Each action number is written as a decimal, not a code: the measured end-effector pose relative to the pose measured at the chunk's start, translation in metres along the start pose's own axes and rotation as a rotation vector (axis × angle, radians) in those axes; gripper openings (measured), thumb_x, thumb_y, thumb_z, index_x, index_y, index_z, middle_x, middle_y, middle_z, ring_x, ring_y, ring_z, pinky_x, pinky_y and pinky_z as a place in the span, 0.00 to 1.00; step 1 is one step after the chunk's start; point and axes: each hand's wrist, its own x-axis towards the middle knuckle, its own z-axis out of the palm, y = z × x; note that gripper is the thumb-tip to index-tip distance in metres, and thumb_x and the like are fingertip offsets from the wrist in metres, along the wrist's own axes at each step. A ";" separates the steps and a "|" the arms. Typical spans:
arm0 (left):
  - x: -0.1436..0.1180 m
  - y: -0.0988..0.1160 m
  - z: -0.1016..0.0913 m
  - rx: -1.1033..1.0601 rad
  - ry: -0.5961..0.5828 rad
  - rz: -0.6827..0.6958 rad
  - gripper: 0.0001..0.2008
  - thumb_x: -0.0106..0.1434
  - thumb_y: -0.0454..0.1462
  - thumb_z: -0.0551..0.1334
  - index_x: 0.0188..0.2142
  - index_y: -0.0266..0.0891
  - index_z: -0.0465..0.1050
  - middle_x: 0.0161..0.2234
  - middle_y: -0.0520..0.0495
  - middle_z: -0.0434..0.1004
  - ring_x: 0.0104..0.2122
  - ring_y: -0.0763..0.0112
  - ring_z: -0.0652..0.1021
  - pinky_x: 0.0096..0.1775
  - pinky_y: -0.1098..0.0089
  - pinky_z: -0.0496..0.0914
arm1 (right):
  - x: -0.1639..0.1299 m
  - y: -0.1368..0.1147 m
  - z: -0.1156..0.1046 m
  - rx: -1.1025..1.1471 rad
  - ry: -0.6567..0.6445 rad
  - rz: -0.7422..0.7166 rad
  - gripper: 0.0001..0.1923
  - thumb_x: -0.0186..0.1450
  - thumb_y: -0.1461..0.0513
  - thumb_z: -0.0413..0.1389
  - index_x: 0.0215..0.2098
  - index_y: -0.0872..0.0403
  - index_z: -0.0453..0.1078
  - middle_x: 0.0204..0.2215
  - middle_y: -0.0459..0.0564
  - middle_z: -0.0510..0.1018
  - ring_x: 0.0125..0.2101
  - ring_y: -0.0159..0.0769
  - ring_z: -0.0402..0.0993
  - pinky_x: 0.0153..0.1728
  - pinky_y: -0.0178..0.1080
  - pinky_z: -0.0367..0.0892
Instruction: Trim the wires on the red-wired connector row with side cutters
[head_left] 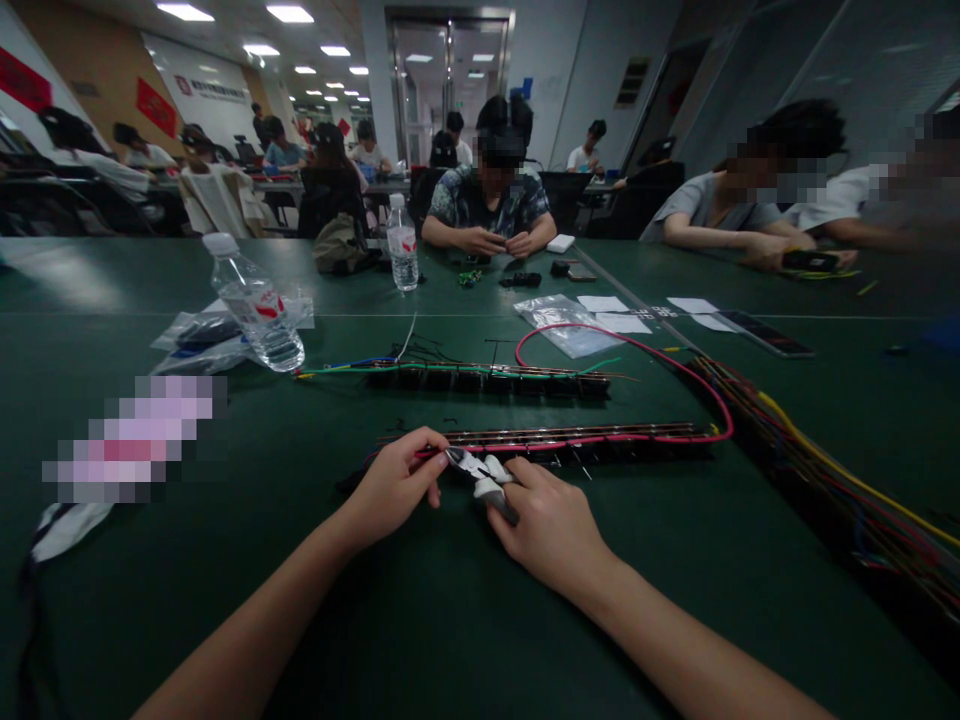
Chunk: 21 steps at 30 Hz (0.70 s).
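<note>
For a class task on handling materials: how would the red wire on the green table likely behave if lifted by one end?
The red wire would probably be floppy: it already lies in a loose loop. It looks thin, so likely light. Its far part seems to run along the long terminal strip, which might drag as the left hand lifts it.

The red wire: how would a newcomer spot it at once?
On the green table, find the nearer of two terminal strips, just beyond the hands. The red wire runs along it from the left hand, then loops back in one big arc, unlike the bundled wires.
</note>
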 end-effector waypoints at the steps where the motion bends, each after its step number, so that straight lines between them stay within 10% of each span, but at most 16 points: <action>1: 0.000 0.000 0.000 -0.002 -0.001 -0.002 0.07 0.66 0.37 0.56 0.42 0.38 0.68 0.20 0.56 0.71 0.21 0.70 0.76 0.30 0.69 0.69 | 0.000 0.000 0.000 -0.002 -0.002 0.000 0.08 0.63 0.60 0.56 0.28 0.55 0.73 0.38 0.51 0.75 0.35 0.37 0.72 0.31 0.37 0.65; 21: 0.000 0.002 -0.001 -0.005 0.001 0.008 0.06 0.67 0.37 0.56 0.41 0.38 0.69 0.19 0.56 0.70 0.21 0.70 0.75 0.31 0.69 0.69 | 0.001 0.000 -0.001 0.020 0.031 0.016 0.10 0.64 0.60 0.55 0.27 0.55 0.74 0.37 0.52 0.76 0.33 0.36 0.72 0.30 0.36 0.65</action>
